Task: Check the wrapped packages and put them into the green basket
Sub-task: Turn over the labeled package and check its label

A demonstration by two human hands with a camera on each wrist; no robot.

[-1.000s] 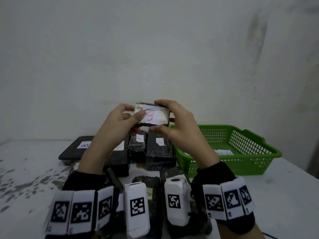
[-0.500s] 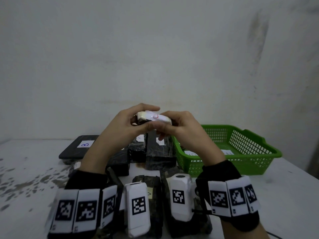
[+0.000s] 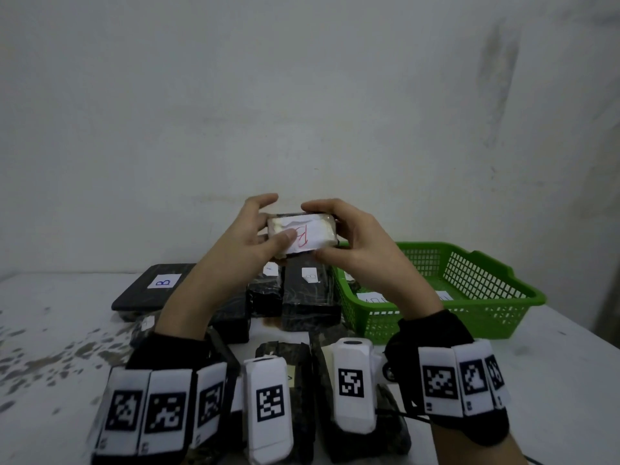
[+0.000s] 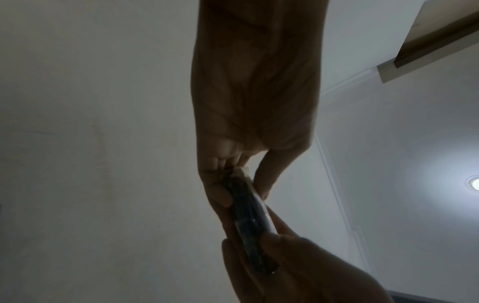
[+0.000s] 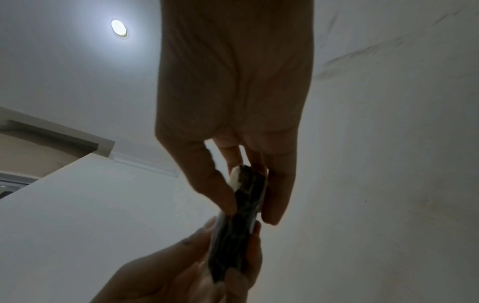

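A small wrapped package with a white label bearing a red letter is held up in the air between both hands. My left hand pinches its left end, thumb on the label. My right hand grips its right end, fingers over the top and thumb beneath. In the left wrist view the package shows edge-on, dark with a white face, and likewise the package in the right wrist view. The green basket stands on the table to the right, with white paper inside.
Several dark wrapped packages with small white labels lie on the white table below my hands. A flat black one labelled B lies at the back left. More packages lie near my wrists. A wall stands close behind.
The package was turned: label toward me a second ago, tipped edge-on half a second ago, now label toward me again. Both hands kept hold and stayed in place.
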